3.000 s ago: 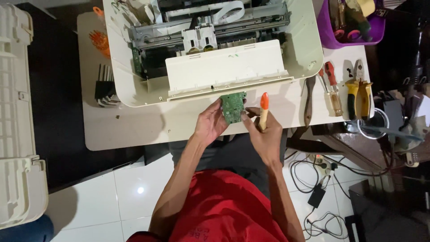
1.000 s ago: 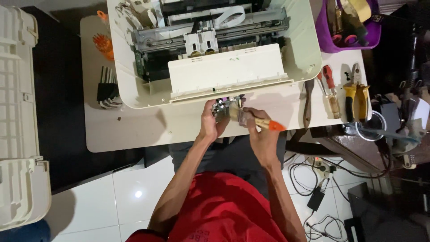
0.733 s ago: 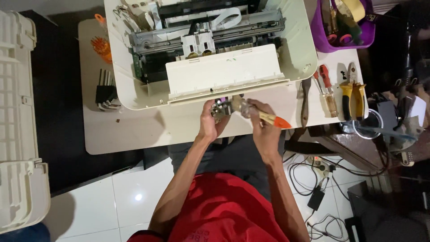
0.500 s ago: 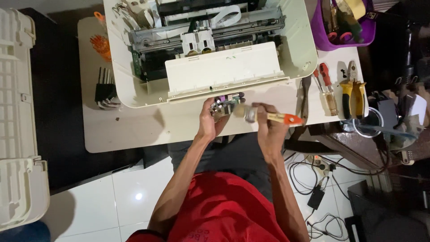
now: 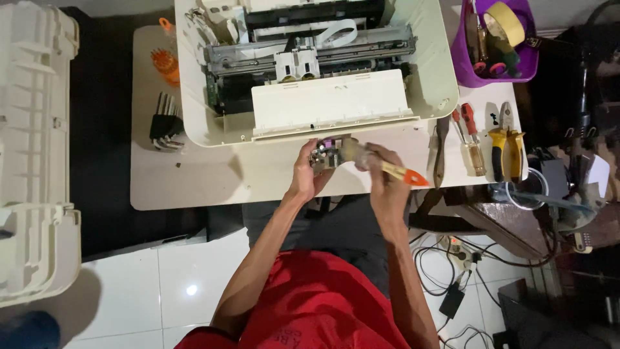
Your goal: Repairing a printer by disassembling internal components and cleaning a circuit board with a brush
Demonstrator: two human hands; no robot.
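At the table's (image 5: 194,187) near edge, the left hand (image 5: 309,174) grips a small circuit board (image 5: 325,154) while the right hand (image 5: 381,169) clasps an orange-tipped brush (image 5: 387,169) against it.

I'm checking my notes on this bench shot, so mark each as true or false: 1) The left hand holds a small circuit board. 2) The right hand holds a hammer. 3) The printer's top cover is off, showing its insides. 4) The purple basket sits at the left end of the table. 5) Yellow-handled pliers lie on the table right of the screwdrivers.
1) True: the left hand holds the small circuit board.
2) False: the right hand holds a brush with an orange-tipped handle.
3) True: the printer lies open, mechanism exposed.
4) False: the purple basket is at the table's right end.
5) True: the pliers lie right of the screwdrivers.
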